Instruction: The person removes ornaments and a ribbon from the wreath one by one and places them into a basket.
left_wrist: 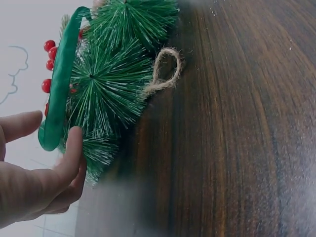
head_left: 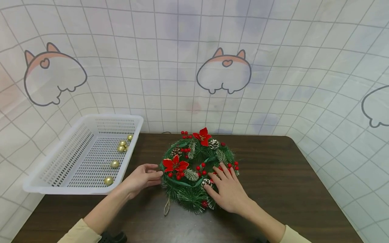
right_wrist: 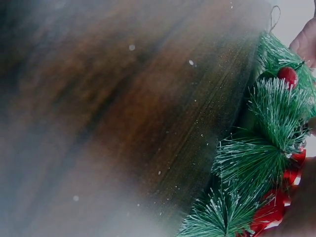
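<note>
A green Christmas wreath [head_left: 194,199] lies on the table, dressed with red poinsettias [head_left: 175,164], red berries and frosted pine cones [head_left: 214,144]. At its left edge is my left hand [head_left: 142,179], thumb and fingers apart on either side of a green ribbon [left_wrist: 61,84]; whether they touch it I cannot tell. My right hand [head_left: 228,193] rests on the wreath's right side with fingers spread, partly covering berries and a pine cone. A twine loop [left_wrist: 159,86] sticks out from the wreath's near left edge. In the right wrist view, only the wreath's needle tufts [right_wrist: 252,163] and some red decorations show.
A white plastic basket [head_left: 65,190] stands on the left with several gold balls [head_left: 114,164] in it. The dark wooden table [head_left: 279,179] extends to the right of the wreath. Behind hangs a checked cloth [head_left: 170,67]. A dark object [head_left: 113,237] shows at the bottom edge.
</note>
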### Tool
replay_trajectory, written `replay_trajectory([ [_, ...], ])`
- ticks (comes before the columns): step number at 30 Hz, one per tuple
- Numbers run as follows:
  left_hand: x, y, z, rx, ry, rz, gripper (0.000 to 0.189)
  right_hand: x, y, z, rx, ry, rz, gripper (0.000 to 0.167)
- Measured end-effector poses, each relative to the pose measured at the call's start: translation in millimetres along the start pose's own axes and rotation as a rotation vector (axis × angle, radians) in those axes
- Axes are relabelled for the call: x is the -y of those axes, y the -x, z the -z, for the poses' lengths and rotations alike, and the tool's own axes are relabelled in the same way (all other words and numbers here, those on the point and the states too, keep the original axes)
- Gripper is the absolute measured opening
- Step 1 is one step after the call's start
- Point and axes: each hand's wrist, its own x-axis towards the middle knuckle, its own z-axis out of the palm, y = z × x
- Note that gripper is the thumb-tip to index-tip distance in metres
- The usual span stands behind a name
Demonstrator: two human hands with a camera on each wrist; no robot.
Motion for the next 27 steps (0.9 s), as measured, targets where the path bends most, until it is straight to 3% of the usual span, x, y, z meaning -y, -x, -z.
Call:
replay_trajectory([
  [6,2.5,-2.3,-3.4,0.029,0.027,0.002,0.062,0.3,0.0,0.7,0.002,-0.001,-0.002,0.059],
  [15,7.0,-7.9,-7.9,0.021,0.103,0.008,0.067,0.8,0.9,-1.5,0.004,-0.003,-0.005,0.06],
  [27,5.2,-5.8,-10.2,0.025,0.197,-0.033,0.064,0.4,0.6,-1.9,-0.004,0.003,-0.003,0.06],
])
